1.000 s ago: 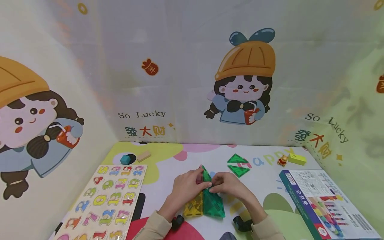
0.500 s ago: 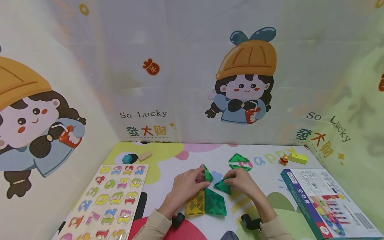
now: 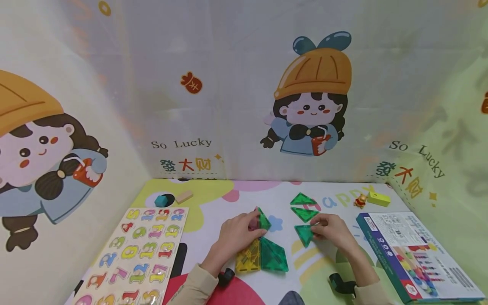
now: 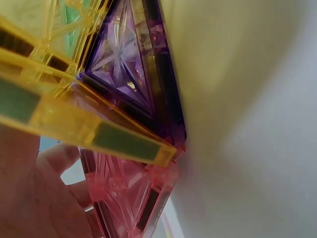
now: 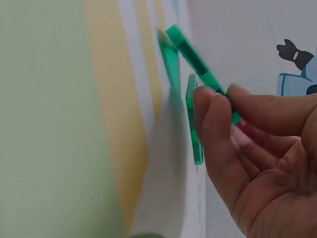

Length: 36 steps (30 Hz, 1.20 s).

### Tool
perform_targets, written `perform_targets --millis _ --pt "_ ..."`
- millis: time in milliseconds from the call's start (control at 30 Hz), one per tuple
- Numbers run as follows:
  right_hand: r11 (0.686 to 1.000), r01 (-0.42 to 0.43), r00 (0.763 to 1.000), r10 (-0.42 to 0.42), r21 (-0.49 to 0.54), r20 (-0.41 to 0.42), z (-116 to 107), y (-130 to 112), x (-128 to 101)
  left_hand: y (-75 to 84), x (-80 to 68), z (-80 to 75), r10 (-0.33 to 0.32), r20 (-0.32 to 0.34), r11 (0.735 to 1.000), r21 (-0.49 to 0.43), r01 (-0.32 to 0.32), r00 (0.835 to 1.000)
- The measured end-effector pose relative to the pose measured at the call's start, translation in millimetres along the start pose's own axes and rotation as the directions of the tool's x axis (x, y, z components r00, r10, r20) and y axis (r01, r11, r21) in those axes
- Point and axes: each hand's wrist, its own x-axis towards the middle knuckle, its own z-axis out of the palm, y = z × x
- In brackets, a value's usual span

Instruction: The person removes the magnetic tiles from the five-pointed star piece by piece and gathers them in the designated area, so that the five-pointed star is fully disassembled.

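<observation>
R hand (image 3: 331,230) pinching green tile (image 3: 303,234) by one corner, over tbl (image 3: 244,206), nearer R edge than L; L hand (image 3: 237,232) gripping pink tile (image 4: 121,191). Prob. light, stiff, slick: hold by edges.

Left hand (image 3: 237,233) with thumb (image 3: 259,233) extended, right hand (image 3: 333,231) with pinched fingers (image 3: 322,218), both forearms (image 3: 361,263) angled inward.
</observation>
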Motion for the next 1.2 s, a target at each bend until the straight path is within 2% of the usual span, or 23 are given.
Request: perform_targets --millis 233,433,533,700,800,900,1000,1200 --pt "0.985 0.020 0.998 -0.030 -0.172 -0.052 -0.3 1.3 3.3 -0.7 1.8 0.6 -0.020 0.027 1.000 -0.008 0.020 0.999" --pt "0.970 0.028 0.995 -0.050 -0.241 -0.082 0.7 -10.0 3.7 -3.7 1.2 0.1 -0.016 0.038 1.000 -0.009 0.016 0.999" --pt "0.964 0.092 0.991 -0.113 -0.249 -0.071 8.6 -17.2 4.5 -4.8 1.4 -1.5 -0.011 0.057 1.000 -0.020 0.012 0.998" --pt "0.963 0.218 0.976 -0.213 -0.159 0.051 35.5 -31.3 13.1 -7.1 3.4 -3.8 -0.015 0.095 0.999 -0.040 0.019 0.995" --pt "0.967 0.242 0.964 -0.232 -0.072 0.131 52.5 -37.7 21.7 -7.6 4.3 -4.3 -0.014 0.108 0.999 -0.048 0.019 0.994" --pt "0.975 0.224 0.958 -0.222 0.010 0.183 67.1 -43.2 32.1 -8.6 4.8 -5.1 -0.008 0.104 0.998 -0.065 0.015 0.994" --pt "0.981 0.184 0.961 -0.193 0.062 0.197 77.2 -47.7 40.4 -8.6 5.4 -5.6 0.000 0.095 0.997 -0.080 0.007 0.995" --pt "0.985 0.146 0.966 -0.163 0.096 0.200 86.1 -54.0 45.9 -9.2 6.0 -5.3 0.010 0.077 0.996 -0.088 -0.003 0.997"
